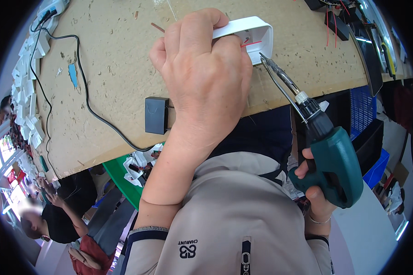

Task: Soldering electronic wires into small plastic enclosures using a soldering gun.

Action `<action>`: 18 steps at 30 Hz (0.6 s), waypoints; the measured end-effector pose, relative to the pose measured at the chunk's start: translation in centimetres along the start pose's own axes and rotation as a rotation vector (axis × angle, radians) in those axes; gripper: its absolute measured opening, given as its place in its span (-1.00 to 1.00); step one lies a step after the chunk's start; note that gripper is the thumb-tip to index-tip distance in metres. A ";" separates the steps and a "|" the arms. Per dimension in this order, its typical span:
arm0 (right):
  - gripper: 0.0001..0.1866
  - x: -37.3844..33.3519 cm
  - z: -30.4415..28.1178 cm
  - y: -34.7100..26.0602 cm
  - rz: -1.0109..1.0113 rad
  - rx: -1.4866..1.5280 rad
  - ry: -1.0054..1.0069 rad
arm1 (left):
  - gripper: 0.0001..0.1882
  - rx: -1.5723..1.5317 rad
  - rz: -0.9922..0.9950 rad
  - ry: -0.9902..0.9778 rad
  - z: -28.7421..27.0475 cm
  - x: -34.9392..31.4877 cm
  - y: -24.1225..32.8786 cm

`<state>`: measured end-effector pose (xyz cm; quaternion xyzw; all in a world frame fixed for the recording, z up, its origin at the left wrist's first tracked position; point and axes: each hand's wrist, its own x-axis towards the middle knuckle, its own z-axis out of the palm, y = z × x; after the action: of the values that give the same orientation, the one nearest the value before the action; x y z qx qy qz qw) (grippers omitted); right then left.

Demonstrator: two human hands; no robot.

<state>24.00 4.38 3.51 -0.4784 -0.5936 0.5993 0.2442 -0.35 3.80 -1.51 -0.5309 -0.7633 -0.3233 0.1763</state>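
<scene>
Here, at a scuffed tan worktable [124, 68], a person's left hand [206, 68] grasps an open white plastic housing [244, 24], thin red wire [252, 44] inside, while the right hand [317, 198] clasps a dark green pistol-shaped soldering tool [342, 149], tip near the housing's rim.

brightly lit tabletop [119, 68], soft shadows, glare far left, bent edges, black corners

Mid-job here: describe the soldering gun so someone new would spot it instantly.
Find the tan worktop across the top, then follow its near edge right. Just below that edge, in the person's right grip, is the soldering gun, its tip pointing up-left toward the open white case. Its dark green, pistol-shaped body sets it apart from the blue lattice beside it.
</scene>
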 end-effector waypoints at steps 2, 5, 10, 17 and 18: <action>-0.10 0.2 -0.4 0.3 0.040 0.082 -0.036 | -0.94 0.012 0.001 -0.006 -0.1 0.0 0.0; -0.04 0.6 -0.7 0.8 0.077 0.152 -0.083 | -0.94 0.018 -0.004 -0.017 0.1 -0.1 0.0; -0.03 1.0 -0.1 0.3 0.098 0.173 -0.058 | -0.93 0.008 -0.028 -0.018 0.0 0.0 0.2; -0.02 1.3 -0.2 0.4 0.081 0.101 -0.063 | -0.90 0.012 -0.039 -0.030 0.1 -0.2 0.4; -0.02 1.4 -0.3 0.4 0.071 0.094 -0.062 | -0.90 0.014 -0.042 -0.029 0.1 -0.2 0.3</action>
<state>23.75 5.62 2.80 -0.4683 -0.5546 0.6495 0.2263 0.04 3.82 -1.57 -0.5182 -0.7790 -0.3138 0.1618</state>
